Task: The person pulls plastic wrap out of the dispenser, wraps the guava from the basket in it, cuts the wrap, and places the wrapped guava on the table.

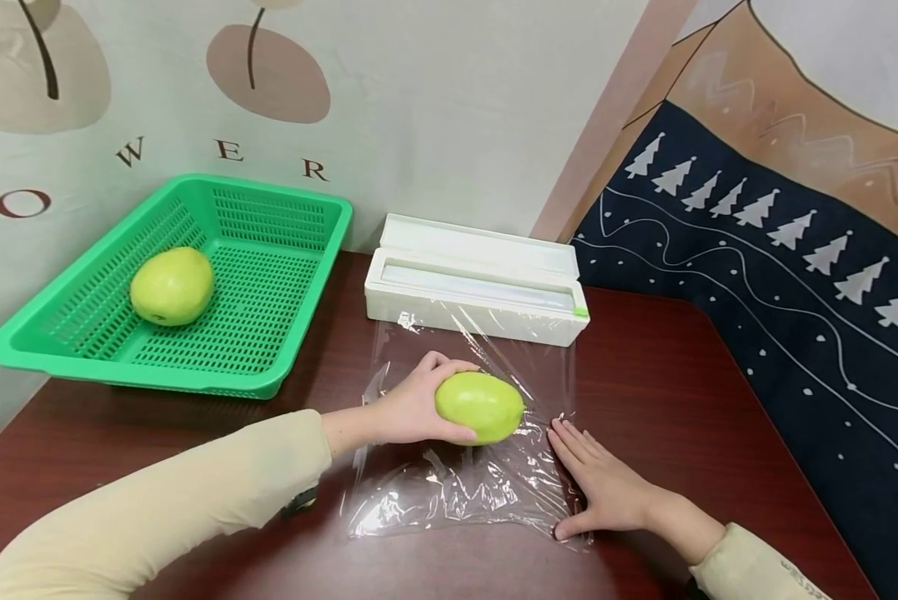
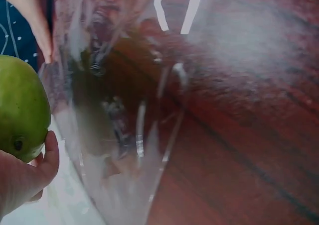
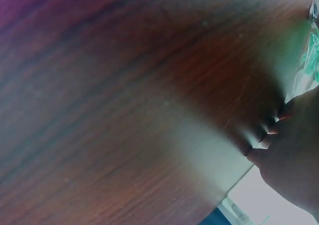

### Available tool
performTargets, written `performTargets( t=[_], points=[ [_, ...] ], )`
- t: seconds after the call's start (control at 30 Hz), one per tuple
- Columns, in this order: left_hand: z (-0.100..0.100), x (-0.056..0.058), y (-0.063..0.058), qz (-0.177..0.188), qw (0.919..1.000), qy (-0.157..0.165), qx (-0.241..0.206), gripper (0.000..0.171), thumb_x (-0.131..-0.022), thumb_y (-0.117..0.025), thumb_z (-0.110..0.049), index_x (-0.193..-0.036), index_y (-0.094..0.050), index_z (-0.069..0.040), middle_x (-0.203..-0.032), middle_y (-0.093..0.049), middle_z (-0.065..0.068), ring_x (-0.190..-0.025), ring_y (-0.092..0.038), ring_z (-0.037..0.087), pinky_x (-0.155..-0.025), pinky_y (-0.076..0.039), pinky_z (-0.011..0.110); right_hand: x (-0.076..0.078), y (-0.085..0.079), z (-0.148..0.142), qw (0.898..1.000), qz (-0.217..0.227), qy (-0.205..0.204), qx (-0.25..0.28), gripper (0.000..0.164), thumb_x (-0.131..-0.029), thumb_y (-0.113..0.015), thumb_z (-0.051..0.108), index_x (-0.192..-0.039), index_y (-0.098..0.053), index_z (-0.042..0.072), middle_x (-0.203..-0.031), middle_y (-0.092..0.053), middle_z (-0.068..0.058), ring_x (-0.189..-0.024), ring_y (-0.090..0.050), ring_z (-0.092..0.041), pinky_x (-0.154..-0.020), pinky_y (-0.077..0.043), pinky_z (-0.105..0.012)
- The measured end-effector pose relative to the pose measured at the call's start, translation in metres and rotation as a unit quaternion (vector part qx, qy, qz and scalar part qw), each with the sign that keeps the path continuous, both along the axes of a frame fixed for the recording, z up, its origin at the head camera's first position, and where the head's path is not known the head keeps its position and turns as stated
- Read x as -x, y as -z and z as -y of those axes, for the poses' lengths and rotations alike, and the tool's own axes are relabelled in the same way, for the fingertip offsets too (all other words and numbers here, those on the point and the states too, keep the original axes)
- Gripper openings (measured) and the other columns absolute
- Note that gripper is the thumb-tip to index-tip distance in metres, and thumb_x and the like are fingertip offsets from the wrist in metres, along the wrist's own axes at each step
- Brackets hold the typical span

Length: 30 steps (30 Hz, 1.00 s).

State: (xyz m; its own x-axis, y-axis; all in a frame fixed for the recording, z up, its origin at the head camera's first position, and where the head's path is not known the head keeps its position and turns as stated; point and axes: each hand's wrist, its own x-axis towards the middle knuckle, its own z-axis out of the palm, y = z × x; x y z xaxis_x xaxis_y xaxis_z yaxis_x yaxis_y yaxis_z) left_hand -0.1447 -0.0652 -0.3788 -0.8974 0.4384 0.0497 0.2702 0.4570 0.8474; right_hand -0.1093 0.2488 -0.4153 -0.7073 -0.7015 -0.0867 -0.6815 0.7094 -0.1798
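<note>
The left hand [image 1: 417,406] grips a smooth, oval, yellow-green fruit [image 1: 482,407] above a crinkled sheet of clear plastic film [image 1: 456,500]; whether fruit and film touch is hard to tell. The hand hides the fruit's left end, and the left wrist view cuts the fruit off at its edge. The right hand [image 1: 606,485], fingers extended, presses the film's right edge; its wrist view shows it dark and cropped. The film runs from a long white dispenser box [image 1: 471,315], near a green perforated plastic basket [image 1: 159,378] holding another yellow-green fruit [image 1: 173,286].
</note>
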Motion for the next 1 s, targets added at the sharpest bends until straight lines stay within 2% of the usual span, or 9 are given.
performTargets(
  t=[0.3,0.47,0.83,1.0],
  points=[
    [-0.002,-0.003,0.017,-0.007,1.0000,0.004,-0.002,0.085,-0.060,-0.087,-0.029,-0.134,-0.047,-0.012,-0.116,-0.040,0.010,-0.104,-0.052,0.028,-0.094,-0.046,0.048,0.000,-0.001,0.001,1.000,0.005,0.002,0.001,0.120,-0.064,-0.060,0.076,-0.143,-0.026,-0.008,-0.150,-0.024,-0.028,-0.137,-0.025,-0.045,-0.107,0.015,-0.009],
    [-0.001,-0.005,0.021,-0.007,0.9997,0.012,0.018,0.087,-0.060,-0.087,-0.031,-0.135,-0.045,-0.015,-0.120,-0.039,0.011,-0.110,-0.049,0.030,-0.094,-0.045,0.051,0.000,-0.001,0.001,1.000,0.003,0.003,0.004,0.120,-0.063,-0.060,0.076,-0.142,-0.027,-0.008,-0.149,-0.025,-0.027,-0.137,-0.026,-0.045,-0.108,0.014,-0.010],
    [0.003,-0.008,0.019,-0.008,0.9987,0.030,0.041,0.093,-0.064,-0.085,-0.031,-0.142,-0.037,-0.016,-0.132,-0.039,0.012,-0.120,-0.046,0.031,-0.098,-0.042,0.054,0.000,-0.002,-0.003,1.000,-0.015,-0.015,0.014,0.123,-0.063,-0.059,0.077,-0.143,-0.023,-0.008,-0.149,-0.026,-0.027,-0.136,-0.027,-0.045,-0.109,0.013,-0.010],
    [0.006,-0.009,0.018,-0.013,0.9985,0.036,0.040,0.094,-0.066,-0.083,-0.030,-0.144,-0.033,-0.013,-0.135,-0.039,0.014,-0.122,-0.045,0.032,-0.100,-0.040,0.055,0.001,-0.005,-0.007,0.998,-0.026,-0.035,0.034,0.122,-0.064,-0.057,0.077,-0.143,-0.022,-0.009,-0.148,-0.026,-0.030,-0.140,-0.022,-0.038,-0.110,0.010,-0.009]
  ],
)
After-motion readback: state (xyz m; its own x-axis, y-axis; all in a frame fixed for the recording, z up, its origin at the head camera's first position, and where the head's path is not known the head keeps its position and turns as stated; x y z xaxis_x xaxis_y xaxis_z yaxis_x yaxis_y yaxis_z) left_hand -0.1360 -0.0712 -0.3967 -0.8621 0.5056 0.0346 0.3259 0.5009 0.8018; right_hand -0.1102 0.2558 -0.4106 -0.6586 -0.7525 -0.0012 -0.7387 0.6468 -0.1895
